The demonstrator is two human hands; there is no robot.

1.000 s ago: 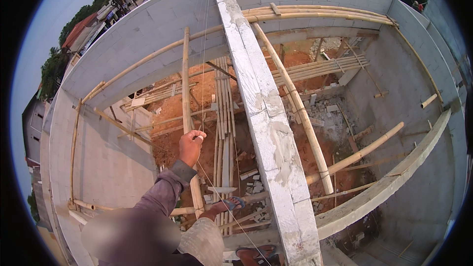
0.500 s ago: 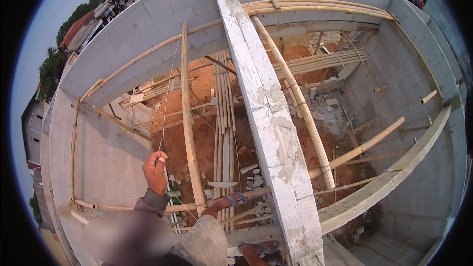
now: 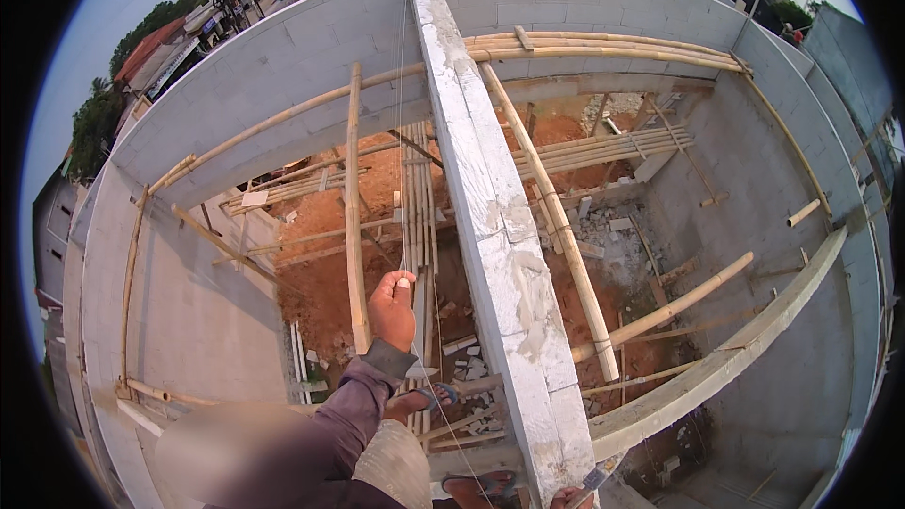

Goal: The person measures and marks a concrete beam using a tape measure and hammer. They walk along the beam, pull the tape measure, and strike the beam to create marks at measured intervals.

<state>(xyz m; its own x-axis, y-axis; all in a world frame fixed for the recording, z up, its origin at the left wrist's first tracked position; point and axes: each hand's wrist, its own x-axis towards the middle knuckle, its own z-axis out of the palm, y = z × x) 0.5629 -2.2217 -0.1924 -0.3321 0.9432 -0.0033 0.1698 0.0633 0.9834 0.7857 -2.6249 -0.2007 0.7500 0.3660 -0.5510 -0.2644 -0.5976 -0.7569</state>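
Observation:
My left hand (image 3: 391, 311) is closed in a pinch, thumb on top, on a thin white string (image 3: 404, 132). The string runs up to the far end of the white block wall (image 3: 476, 160), and its slack part trails down from my fingers past my legs. Grey mortar (image 3: 531, 297) is smeared along the wall's top. My right hand (image 3: 572, 499) shows only in part at the bottom edge, on the wall's near end. Its fingers wrap round a handheld tool with a flat, greyish head (image 3: 601, 473); the exact kind is unclear.
My sandalled foot (image 3: 436, 396) rests on a bamboo pole high above the reddish ground (image 3: 377, 188). An upright bamboo pole (image 3: 354, 207) stands beside my left hand. More poles (image 3: 556, 217) and a curved concrete beam (image 3: 726, 363) lie right of the wall.
My left hand, still pinching the string, has moved right and slightly up, bringing the string close to the wall. My right hand with the tool has come into view at the bottom.

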